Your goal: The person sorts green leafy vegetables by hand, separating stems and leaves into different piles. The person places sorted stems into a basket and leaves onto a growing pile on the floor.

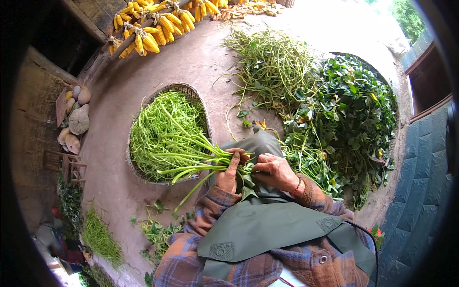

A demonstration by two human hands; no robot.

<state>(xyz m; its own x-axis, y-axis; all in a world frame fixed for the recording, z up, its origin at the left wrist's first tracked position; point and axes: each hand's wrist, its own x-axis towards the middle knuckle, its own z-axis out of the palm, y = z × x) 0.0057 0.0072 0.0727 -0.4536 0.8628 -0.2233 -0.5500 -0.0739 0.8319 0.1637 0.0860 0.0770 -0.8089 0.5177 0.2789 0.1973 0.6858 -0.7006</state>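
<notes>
My left hand [229,173] is closed round a bunch of long green leaf stalks [193,160], which fan out to the left over the basket. Close beside it my right hand [276,171] has its fingers curled in a pinch at the leafy ends of the bunch. Dark green leaves [248,185] hang between the two hands, above the grey-green apron [272,229] on my lap. What exactly the right fingertips grip is partly hidden. A woven basket [206,119] heaped with cut green stalks [165,126] stands to the left of my hands.
At the right lies a large heap of leafy vines [351,105], with stripped vines [272,60] beyond it. Another pile of stalks [101,237] lies at lower left. Pumpkins [78,120] and a small wooden chair [74,168] line the left wall. Corn cobs [165,26] hang at the back.
</notes>
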